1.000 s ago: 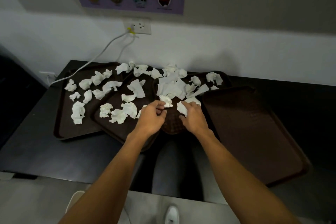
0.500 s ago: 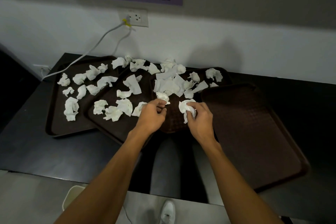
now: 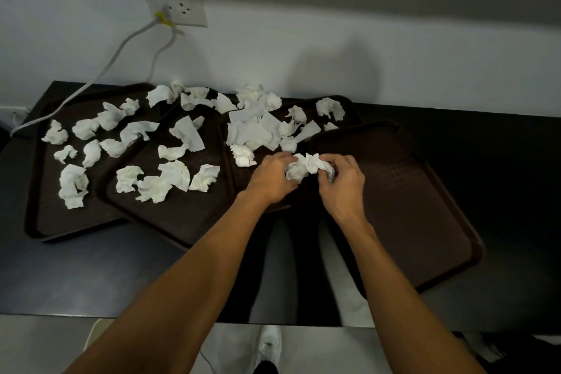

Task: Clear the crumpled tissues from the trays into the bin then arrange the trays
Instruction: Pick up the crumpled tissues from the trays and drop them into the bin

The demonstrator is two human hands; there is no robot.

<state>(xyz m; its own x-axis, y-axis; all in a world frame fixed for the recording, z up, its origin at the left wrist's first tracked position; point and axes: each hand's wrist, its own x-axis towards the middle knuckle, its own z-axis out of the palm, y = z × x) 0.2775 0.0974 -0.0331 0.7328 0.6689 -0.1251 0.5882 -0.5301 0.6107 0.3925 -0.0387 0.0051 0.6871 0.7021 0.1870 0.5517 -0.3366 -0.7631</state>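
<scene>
head cam | l hand (image 3: 273,179) + r hand (image 3: 341,188) now together, both pinching one crumpled tissue wad (image 3: 306,165) over near end of 3rd tray (image 3: 308,105) | 0.5 s ago each held own piece | prob bundling for bin; loose tissues (image 3: 174,174) remain on left trays (image 3: 182,215)

Bare forearms (image 3: 197,282), pale trousers (image 3: 273,282), a white shoe (image 3: 270,343)

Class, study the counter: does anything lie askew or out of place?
Yes: the second tray sits rotated across the left tray's edge, and the right tray covers the third tray's corner, a crooked, overlapping row.
</scene>
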